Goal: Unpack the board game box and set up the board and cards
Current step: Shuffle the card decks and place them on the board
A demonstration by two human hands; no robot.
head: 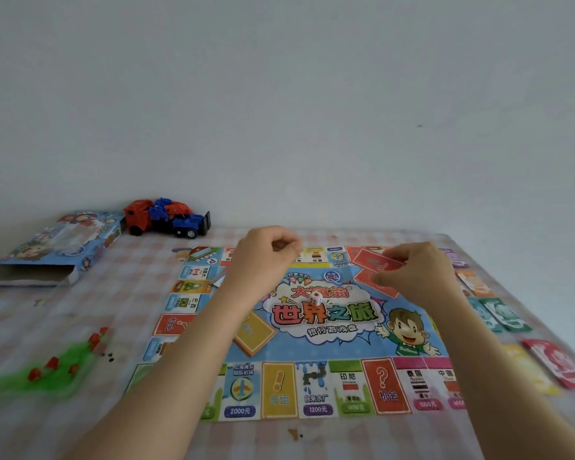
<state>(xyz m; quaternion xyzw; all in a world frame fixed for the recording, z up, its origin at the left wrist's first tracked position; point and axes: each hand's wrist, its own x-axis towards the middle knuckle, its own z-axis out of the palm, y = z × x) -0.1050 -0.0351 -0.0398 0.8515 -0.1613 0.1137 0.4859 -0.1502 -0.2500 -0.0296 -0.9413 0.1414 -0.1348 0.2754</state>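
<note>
The paper game board (312,343) lies unfolded on the table. A white die (316,297) sits near its middle. A stack of yellow cards (253,332) rests on the board's left centre. My right hand (419,273) pinches a red card (374,260) over the red card space (379,287) at the board's far right. My left hand (263,257) hovers over the far side with fingers curled, and whether it holds something small is unclear. The empty blue game box (47,250) lies open at the far left.
A red and blue toy truck (166,217) stands behind the box by the wall. Small red houses (52,361) and green pieces (37,373) lie at the left. Stacks of paper money (508,317) and a red packet (558,361) line the right table edge.
</note>
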